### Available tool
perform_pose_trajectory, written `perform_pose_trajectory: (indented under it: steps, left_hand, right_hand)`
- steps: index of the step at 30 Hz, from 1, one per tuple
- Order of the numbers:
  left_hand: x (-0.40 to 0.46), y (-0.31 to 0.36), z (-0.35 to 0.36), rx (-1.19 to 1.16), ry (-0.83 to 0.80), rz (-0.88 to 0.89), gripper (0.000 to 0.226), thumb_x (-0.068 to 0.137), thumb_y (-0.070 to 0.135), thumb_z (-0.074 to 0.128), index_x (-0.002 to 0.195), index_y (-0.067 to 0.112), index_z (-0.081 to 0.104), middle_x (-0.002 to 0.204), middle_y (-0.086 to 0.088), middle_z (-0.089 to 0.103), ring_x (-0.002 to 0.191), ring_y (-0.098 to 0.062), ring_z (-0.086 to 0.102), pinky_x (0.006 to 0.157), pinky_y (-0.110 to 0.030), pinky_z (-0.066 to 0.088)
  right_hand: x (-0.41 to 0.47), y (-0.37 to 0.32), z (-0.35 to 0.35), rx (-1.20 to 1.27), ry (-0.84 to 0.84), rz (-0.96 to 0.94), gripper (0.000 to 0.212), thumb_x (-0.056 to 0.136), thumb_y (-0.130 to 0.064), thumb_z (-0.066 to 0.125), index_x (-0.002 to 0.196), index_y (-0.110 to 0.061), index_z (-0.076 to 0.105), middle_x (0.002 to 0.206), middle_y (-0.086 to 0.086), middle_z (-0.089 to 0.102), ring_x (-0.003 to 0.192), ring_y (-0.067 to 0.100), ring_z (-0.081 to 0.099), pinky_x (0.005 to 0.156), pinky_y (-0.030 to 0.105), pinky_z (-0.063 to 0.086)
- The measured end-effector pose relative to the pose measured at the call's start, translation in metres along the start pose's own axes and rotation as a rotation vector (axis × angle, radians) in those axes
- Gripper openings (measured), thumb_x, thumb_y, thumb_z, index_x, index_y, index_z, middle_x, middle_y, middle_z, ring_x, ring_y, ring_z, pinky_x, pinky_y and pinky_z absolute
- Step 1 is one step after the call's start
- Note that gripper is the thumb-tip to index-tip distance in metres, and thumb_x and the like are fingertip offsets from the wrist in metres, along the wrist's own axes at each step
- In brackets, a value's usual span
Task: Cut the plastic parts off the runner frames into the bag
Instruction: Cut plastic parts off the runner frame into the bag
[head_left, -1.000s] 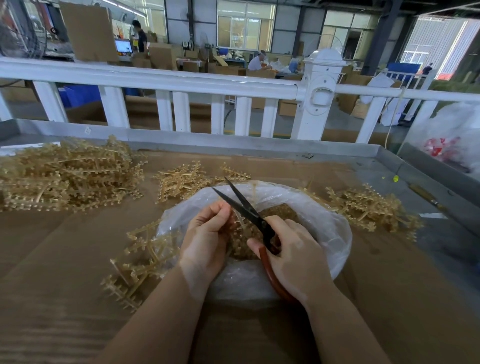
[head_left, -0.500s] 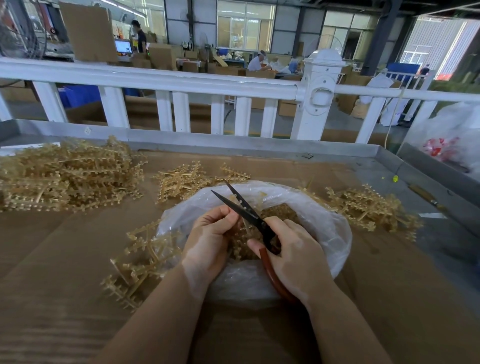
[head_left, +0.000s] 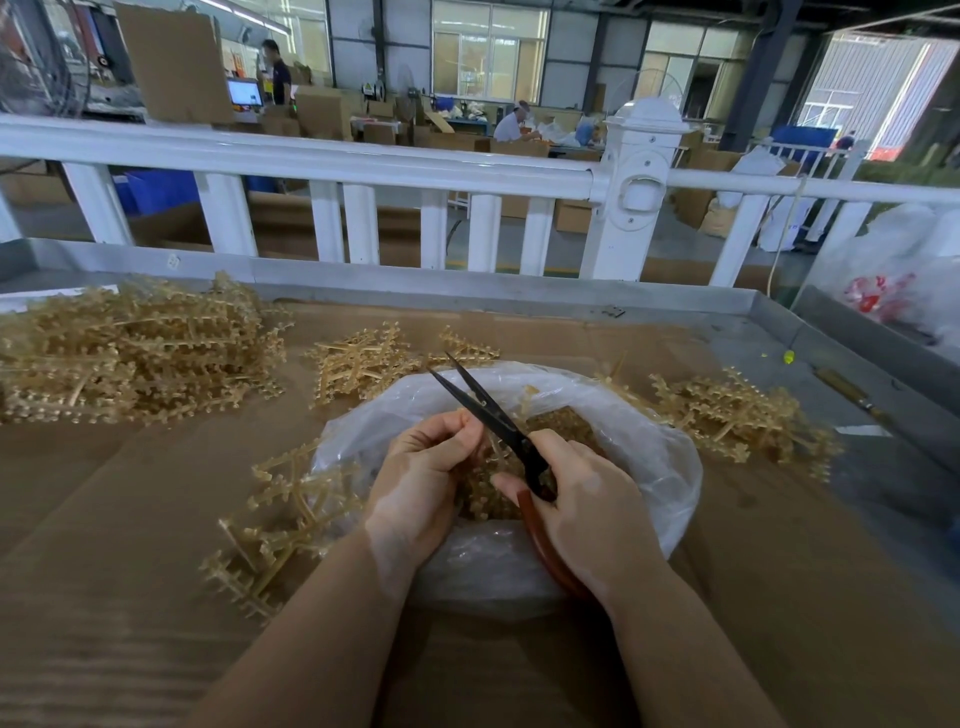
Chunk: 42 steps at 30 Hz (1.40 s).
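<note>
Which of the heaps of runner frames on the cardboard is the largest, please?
The far-left heap: it is plainly wider and taller than the small middle pile, the right pile and the frames beside the bag.

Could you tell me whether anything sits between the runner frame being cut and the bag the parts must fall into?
Nothing visible does. The left hand holds the runner frame directly over the open bag, and the scissors in the right hand work above the same opening.
</note>
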<state>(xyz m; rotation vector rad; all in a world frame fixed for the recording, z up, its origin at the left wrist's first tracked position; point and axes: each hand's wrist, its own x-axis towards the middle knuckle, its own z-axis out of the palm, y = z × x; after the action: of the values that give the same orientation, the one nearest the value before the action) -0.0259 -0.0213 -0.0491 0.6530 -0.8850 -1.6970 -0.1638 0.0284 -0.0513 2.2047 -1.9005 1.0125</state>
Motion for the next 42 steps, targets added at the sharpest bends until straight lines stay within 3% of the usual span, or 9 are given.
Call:
perform_pose_trajectory:
  steps: [9, 13, 20, 25, 28, 34, 42]
  left_hand:
    - [0.0002, -0.002, 0.0024, -0.021, 0.045, 0.034, 0.005, 0.073, 0.003, 0.059, 0.07, 0.004, 0.056, 0.075, -0.011, 0.063, 0.072, -0.02, 0.06, 0.072, -0.03, 0.054]
    - [0.0025, -0.0049, 0.0021, -0.006, 0.068, 0.041, 0.013, 0.085, -0.003, 0.053, 0.073, 0.003, 0.052, 0.077, -0.011, 0.06, 0.074, -0.02, 0.057, 0.075, -0.031, 0.051]
    - [0.0052, -0.0073, -0.0053, -0.033, 0.03, 0.063, 0.007, 0.074, 0.009, 0.063, 0.073, 0.004, 0.058, 0.066, -0.004, 0.062, 0.063, -0.013, 0.061, 0.064, -0.025, 0.057]
    - [0.0053, -0.007, -0.004, -0.055, 0.061, 0.051, 0.002, 0.074, 0.008, 0.063, 0.075, 0.007, 0.061, 0.077, -0.009, 0.063, 0.073, -0.019, 0.061, 0.074, -0.034, 0.055]
    - [0.0031, -0.0045, -0.0022, -0.056, 0.073, 0.053, 0.009, 0.083, -0.001, 0.056, 0.083, 0.005, 0.063, 0.087, -0.015, 0.065, 0.08, -0.025, 0.065, 0.078, -0.038, 0.056]
    - [-0.0009, -0.0019, 0.0021, -0.042, 0.088, 0.071, 0.02, 0.088, -0.005, 0.05, 0.075, 0.006, 0.059, 0.085, -0.015, 0.063, 0.078, -0.024, 0.064, 0.075, -0.036, 0.056]
    - [-0.0003, -0.0034, 0.0018, -0.025, 0.066, 0.072, 0.006, 0.081, -0.001, 0.055, 0.078, 0.004, 0.058, 0.083, -0.013, 0.066, 0.079, -0.024, 0.064, 0.081, -0.039, 0.053]
  right_hand:
    - [-0.0003, 0.0023, -0.0006, -0.006, -0.005, -0.004, 0.031, 0.086, -0.049, 0.06, 0.101, -0.021, 0.061, 0.081, -0.007, 0.063, 0.072, 0.011, 0.059, 0.064, 0.016, 0.038]
    - [-0.0003, 0.0025, -0.0011, -0.006, 0.016, -0.01, 0.031, 0.085, -0.049, 0.062, 0.096, -0.02, 0.062, 0.075, -0.007, 0.062, 0.068, 0.012, 0.058, 0.059, 0.018, 0.036]
    - [-0.0005, 0.0028, -0.0023, 0.077, 0.131, 0.045, 0.046, 0.082, -0.066, 0.04, 0.093, -0.026, 0.06, 0.071, -0.013, 0.055, 0.067, 0.004, 0.052, 0.06, 0.018, 0.041]
    - [-0.0016, 0.0036, 0.001, 0.038, 0.104, 0.053, 0.039, 0.085, -0.059, 0.047, 0.099, -0.025, 0.061, 0.082, -0.011, 0.059, 0.079, 0.007, 0.055, 0.07, 0.022, 0.045]
    - [-0.0035, 0.0035, 0.0028, 0.005, 0.079, 0.038, 0.038, 0.085, -0.058, 0.046, 0.1, -0.026, 0.06, 0.082, -0.011, 0.058, 0.081, 0.009, 0.054, 0.07, 0.02, 0.039]
    - [-0.0047, 0.0038, 0.0049, -0.02, 0.06, 0.02, 0.038, 0.083, -0.059, 0.047, 0.1, -0.027, 0.059, 0.082, -0.011, 0.058, 0.08, 0.009, 0.053, 0.069, 0.018, 0.037]
    - [-0.0039, 0.0028, 0.0038, 0.004, 0.066, 0.018, 0.037, 0.083, -0.058, 0.048, 0.098, -0.026, 0.06, 0.079, -0.013, 0.056, 0.077, 0.008, 0.052, 0.065, 0.016, 0.034]
